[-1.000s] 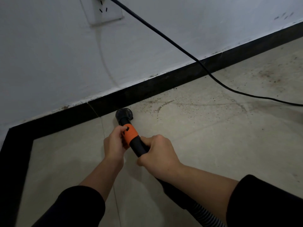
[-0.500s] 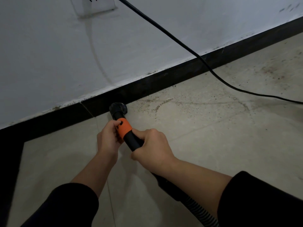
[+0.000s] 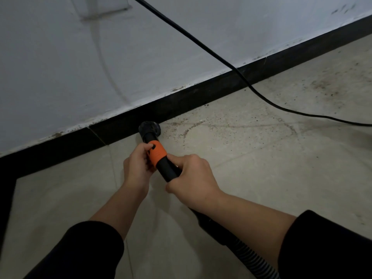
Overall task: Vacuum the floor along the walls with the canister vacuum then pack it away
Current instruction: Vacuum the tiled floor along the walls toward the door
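The black vacuum wand with an orange collar points at the wall. Its round black nozzle rests on the tiled floor against the black skirting board. My left hand grips the wand at the orange collar, thumb on top. Just behind it my right hand is wrapped round the black tube. The ribbed hose runs back under my right arm to the bottom edge. The canister itself is out of view.
A black power cord comes down from a wall socket at the top, crosses the skirting and trails right over the floor. Dirt specks lie right of the nozzle. A dark border runs down the left edge.
The nozzle and both hands have slid a little to the right along the skirting, toward the dirt specks. Both grips are unchanged.
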